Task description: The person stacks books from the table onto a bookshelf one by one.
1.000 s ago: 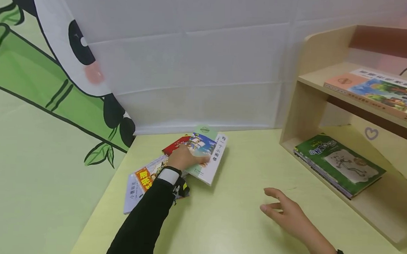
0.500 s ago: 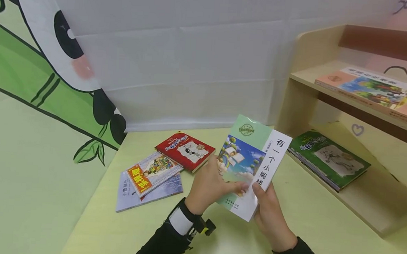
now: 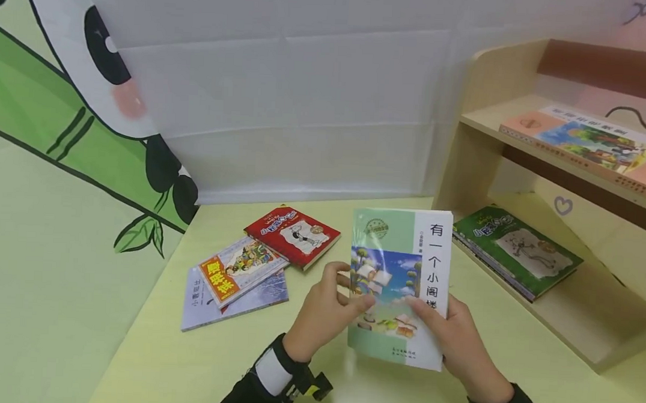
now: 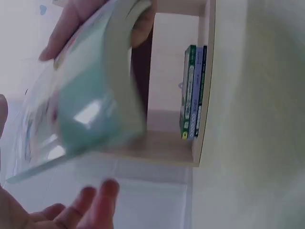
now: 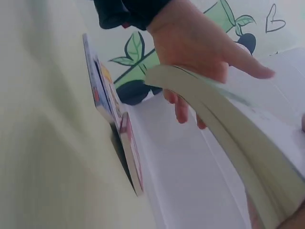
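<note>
A paperback book (image 3: pixel 387 282) with a pale green and white cover stands tilted up over the table in the head view. My right hand (image 3: pixel 465 349) grips its lower right edge, thumb across the front cover. At the left edge is my left hand (image 3: pixel 320 318), its thumb over the cover. In the left wrist view the left fingers (image 4: pixel 107 202) extend below the book, apart from it. The right wrist view shows the left hand (image 5: pixel 190 43) with thumb outstretched beside the bowed page block (image 5: pixel 238 136). Fingers behind the book are partly hidden.
Left on the table, a red book (image 3: pixel 294 236) overlaps a colourful comic book (image 3: pixel 239 270), which lies on a lilac book (image 3: pixel 253 306). A wooden shelf (image 3: pixel 467 178) stands at right, with an orange book (image 3: pixel 590 147) above and a stack topped by a green book (image 3: pixel 515 252) below.
My left hand lifted the pale green book off the pile and brought it right, where the right hand took hold. Since then the book has turned more upright and the left hand's grip has loosened.
</note>
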Motion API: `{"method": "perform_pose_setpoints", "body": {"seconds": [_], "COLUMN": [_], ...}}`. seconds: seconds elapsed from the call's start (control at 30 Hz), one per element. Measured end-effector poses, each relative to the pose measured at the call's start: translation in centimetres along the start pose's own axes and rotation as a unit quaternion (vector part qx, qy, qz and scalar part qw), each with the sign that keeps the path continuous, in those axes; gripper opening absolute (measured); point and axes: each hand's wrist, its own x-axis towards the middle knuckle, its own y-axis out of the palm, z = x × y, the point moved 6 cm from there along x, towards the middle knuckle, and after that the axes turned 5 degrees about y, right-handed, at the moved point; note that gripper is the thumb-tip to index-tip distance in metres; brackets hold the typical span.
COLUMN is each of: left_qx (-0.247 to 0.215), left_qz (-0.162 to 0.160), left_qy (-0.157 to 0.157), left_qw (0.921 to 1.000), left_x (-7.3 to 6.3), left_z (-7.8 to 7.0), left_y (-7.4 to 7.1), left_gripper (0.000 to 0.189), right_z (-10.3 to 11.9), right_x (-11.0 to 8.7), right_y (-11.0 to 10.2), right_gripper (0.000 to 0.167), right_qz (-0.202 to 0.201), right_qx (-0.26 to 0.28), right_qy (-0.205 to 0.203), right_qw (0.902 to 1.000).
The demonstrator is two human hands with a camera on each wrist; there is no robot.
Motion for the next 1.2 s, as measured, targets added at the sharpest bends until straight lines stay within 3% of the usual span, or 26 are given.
{"method": "perform_pose_setpoints", "body": {"seconds": [0.07, 0.17, 0.23, 0.33, 0.43, 0.6, 0.7, 0.8, 0.87, 0.93, 1.07, 1.13, 1.2], "left_qx": [0.000, 0.038, 0.070, 0.103, 0.108, 0.037, -0.007, -0.035, -0.046, -0.058, -0.076, -0.090, -0.103], "left_qz": [-0.035, -0.077, -0.069, -0.017, 0.035, 0.093, 0.093, 0.074, 0.056, 0.036, -0.040, -0.081, -0.114], "left_qy": [0.028, 0.117, 0.184, 0.247, 0.262, 0.255, 0.260, 0.288, 0.305, 0.308, 0.266, 0.235, 0.204], "left_qw": [0.9990, 0.9894, 0.9779, 0.9633, 0.9585, 0.9617, 0.9610, 0.9540, 0.9497, 0.9488, 0.9602, 0.9643, 0.9668], "left_x": [0.0, 0.1, 0.1, 0.0, -0.2, -1.1, -1.7, -2.2, -2.4, -2.5, -2.4, -2.3, -2.2], "left_z": [-0.4, -2.0, -3.4, -4.9, -5.2, -4.5, -4.3, -4.3, -4.3, -4.0, -3.1, -2.6, -2.3], "left_y": [-1.3, -3.0, -3.3, -2.5, -1.7, -0.8, -0.7, -0.7, -0.8, -1.0, -2.2, -2.8, -3.1], "left_gripper": [0.082, 0.088, 0.090, 0.094, 0.100, 0.088, 0.074, 0.065, 0.060, 0.053, 0.048, 0.049, 0.050], "right_z": [0.5, 1.4, 2.1, 3.0, 3.4, 3.7, 3.9, 4.0, 4.2, 4.6, 5.5, 5.6, 5.1], "right_x": [-0.6, -1.4, -1.8, -2.3, -2.8, -3.3, -3.4, -3.3, -3.3, -3.3, -3.4, -3.5, -3.7], "right_y": [-0.8, -1.6, -1.6, -1.1, -0.6, -0.4, -0.5, -0.6, -0.7, -1.2, -3.2, -4.1, -4.7], "right_gripper": [0.036, 0.039, 0.039, 0.038, 0.038, 0.037, 0.037, 0.036, 0.035, 0.037, 0.057, 0.070, 0.072], "right_qz": [0.042, 0.105, 0.144, 0.187, 0.212, 0.236, 0.245, 0.245, 0.228, 0.188, 0.031, -0.032, -0.057], "right_qx": [-0.059, -0.155, -0.195, -0.237, -0.259, -0.277, -0.284, -0.291, -0.304, -0.339, -0.400, -0.362, -0.279], "right_qy": [0.002, -0.019, -0.044, -0.077, -0.086, -0.074, -0.078, -0.087, -0.101, -0.130, -0.186, -0.194, -0.194], "right_qw": [0.9974, 0.9822, 0.9693, 0.9501, 0.9384, 0.9286, 0.9236, 0.9207, 0.9194, 0.9127, 0.8968, 0.9111, 0.9388]}}
